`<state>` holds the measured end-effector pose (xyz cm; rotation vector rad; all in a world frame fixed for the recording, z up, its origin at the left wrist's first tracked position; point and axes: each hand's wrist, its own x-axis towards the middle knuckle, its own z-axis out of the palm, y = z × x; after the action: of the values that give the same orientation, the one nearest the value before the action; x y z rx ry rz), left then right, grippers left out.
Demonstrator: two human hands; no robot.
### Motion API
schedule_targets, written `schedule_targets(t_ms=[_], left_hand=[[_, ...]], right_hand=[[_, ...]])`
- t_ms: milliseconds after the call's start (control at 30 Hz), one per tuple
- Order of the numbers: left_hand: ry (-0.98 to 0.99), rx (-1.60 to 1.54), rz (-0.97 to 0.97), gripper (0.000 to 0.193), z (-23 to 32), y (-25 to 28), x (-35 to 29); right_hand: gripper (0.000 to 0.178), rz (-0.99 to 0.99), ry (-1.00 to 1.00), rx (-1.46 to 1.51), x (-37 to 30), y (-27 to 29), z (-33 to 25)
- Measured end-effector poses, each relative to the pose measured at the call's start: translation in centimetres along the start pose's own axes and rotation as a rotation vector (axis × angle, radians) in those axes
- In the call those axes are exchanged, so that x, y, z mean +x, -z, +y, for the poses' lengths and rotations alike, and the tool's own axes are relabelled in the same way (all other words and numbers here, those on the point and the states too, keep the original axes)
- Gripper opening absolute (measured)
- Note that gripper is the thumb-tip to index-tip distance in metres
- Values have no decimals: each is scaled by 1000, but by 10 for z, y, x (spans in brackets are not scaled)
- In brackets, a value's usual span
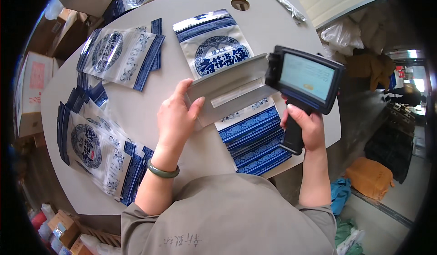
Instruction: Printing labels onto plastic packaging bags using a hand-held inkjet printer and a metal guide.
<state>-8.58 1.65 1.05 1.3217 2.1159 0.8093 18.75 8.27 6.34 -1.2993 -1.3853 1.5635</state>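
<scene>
My left hand [174, 118] grips the left end of a grey folded metal plate [207, 114] with a long slot in it. The plate lies across the middle of a blue-and-white pouch [218, 45], whose white surface shows through the slot. In my right hand [310, 128] is the handle of a black handheld printer [306, 78] with a lit screen. The printer's head is at the plate's right end; whether they touch I cannot tell. Below the plate, several overlapping pouches [255, 139] show their blue patterned ends.
Loose piles of similar pouches lie at the table's left, one farther off [118, 57] and one nearer [91, 148]. A small silver packet [290, 8] rests at the far right, near a round hole [240, 4] in the white table [136, 114]. Cardboard boxes [34, 93] stand beyond the left edge.
</scene>
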Motion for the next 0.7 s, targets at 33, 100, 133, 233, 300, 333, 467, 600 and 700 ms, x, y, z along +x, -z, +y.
schedule_targets(t_ms=[33, 100, 133, 233, 300, 333, 467, 600, 700], left_hand=[[0, -5, 0, 43, 2, 0, -1], [80, 29, -20, 41, 6, 2, -2], [80, 23, -20, 41, 5, 0, -3], [26, 6, 43, 40, 1, -4, -4], [9, 18, 54, 40, 1, -5, -4], [9, 11, 55, 40, 0, -5, -4], [-37, 37, 82, 40, -2, -7, -4], [-48, 44, 85, 41, -2, -6, -4], [-104, 60, 137, 41, -6, -9, -5]], right_hand=[[23, -35, -7, -25, -3, -3, -1], [18, -114, -40, -108, -6, -8, -5], [19, -133, -47, -146, -9, -12, -9], [28, -203, -93, -202, -9, -22, -10], [30, -220, -122, -243, -9, -29, -14], [32, -238, -151, -277, -9, -33, -15], [23, -241, -134, -451, -10, -48, -17], [31, -230, -186, -436, -14, -69, -24], [38, -263, -142, -476, -17, -79, -24]])
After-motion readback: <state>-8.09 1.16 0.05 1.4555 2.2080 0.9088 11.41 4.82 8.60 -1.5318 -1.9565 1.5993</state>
